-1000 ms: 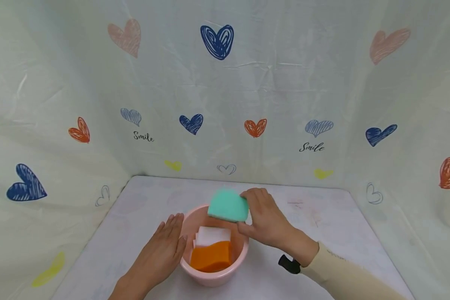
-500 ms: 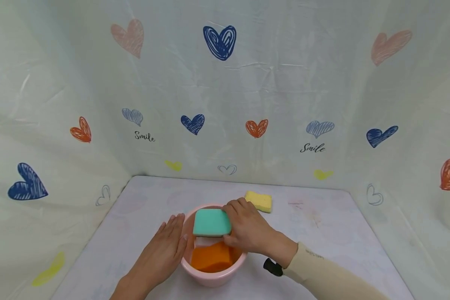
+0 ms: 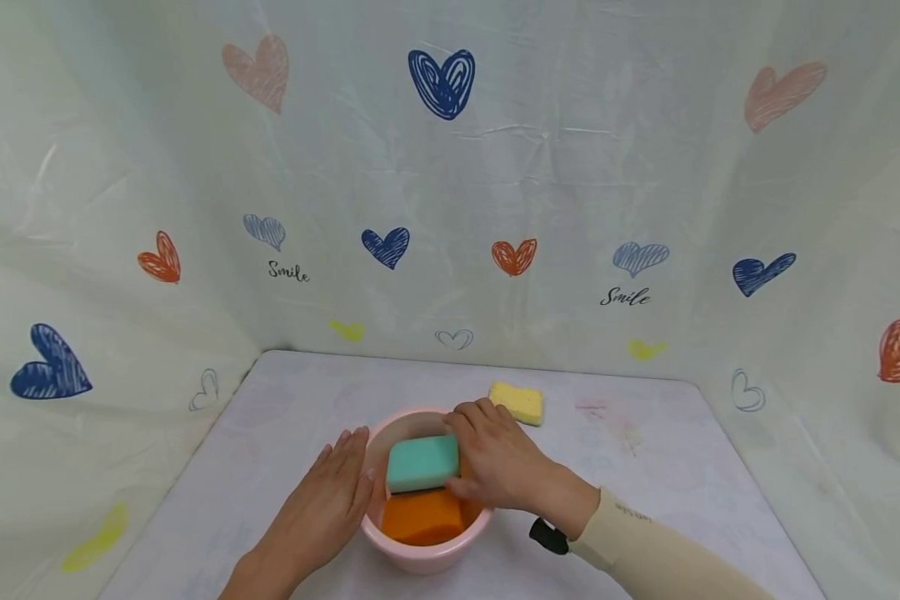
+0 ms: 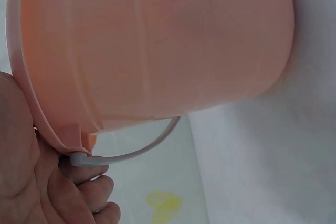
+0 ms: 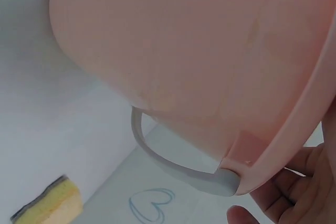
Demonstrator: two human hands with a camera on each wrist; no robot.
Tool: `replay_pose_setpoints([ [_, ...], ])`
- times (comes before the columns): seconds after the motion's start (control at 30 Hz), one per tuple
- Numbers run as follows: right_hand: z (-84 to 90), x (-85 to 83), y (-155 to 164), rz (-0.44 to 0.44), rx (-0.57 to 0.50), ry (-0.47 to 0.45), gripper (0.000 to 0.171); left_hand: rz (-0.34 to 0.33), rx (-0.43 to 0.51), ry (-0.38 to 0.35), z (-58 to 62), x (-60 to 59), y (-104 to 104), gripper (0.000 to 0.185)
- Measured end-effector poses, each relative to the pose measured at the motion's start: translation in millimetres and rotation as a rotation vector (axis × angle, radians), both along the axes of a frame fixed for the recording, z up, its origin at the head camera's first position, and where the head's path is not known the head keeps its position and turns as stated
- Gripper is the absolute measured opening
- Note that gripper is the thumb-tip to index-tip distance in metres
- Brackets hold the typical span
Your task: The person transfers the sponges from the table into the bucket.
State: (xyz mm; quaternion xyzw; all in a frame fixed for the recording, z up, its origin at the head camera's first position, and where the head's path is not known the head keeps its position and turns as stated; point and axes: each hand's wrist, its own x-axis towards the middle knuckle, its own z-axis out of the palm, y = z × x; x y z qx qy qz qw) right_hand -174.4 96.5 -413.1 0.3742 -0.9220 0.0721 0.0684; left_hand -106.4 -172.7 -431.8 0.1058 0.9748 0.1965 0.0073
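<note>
A pink bucket (image 3: pixel 420 560) with a grey handle (image 5: pixel 189 176) stands between both hands. Inside lie a teal sponge (image 3: pixel 422 464) at the back and an orange sponge (image 3: pixel 422 518) in front. My left hand (image 3: pixel 328 493) rests with straight fingers along the bucket's left rim; in the left wrist view its fingertips reach past the handle joint. Over the right rim is my right hand (image 3: pixel 498 458), fingers loosely bent toward the far side. Its thumb (image 3: pixel 461 487) is right at the teal sponge's corner, without a grip on it.
Behind the bucket, to the right, a yellow sponge (image 3: pixel 517 403) with a dark scouring side lies on the white table (image 3: pixel 645 467). A white curtain (image 3: pixel 450 183) printed with hearts closes off the back and sides. A black wrist device (image 3: pixel 548 536) sits at the right wrist.
My right hand carried the teal sponge left into the bucket and let it go; the sponge settled lower, covering the white piece. The yellow sponge came into view. The left hand stayed put.
</note>
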Motion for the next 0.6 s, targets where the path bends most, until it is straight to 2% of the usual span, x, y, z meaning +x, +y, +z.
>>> replay_pose_setpoints([
  [0.3, -2.1, 0.0, 2, 0.0, -0.053, 0.034, 0.059, 0.002, 0.014, 0.005, -0.4, 0.3, -1, 0.063],
  [0.47, -2.1, -3.2, 7, 0.003, -0.046, 0.106, 0.051, 0.002, 0.018, 0.011, -1.9, -0.6, 0, 0.064],
  [0.6, -1.7, -8.1, 14, -0.026, -0.099, 0.117, 0.047, 0.0, 0.024, 0.017, -1.6, -0.5, 0, 0.063],
])
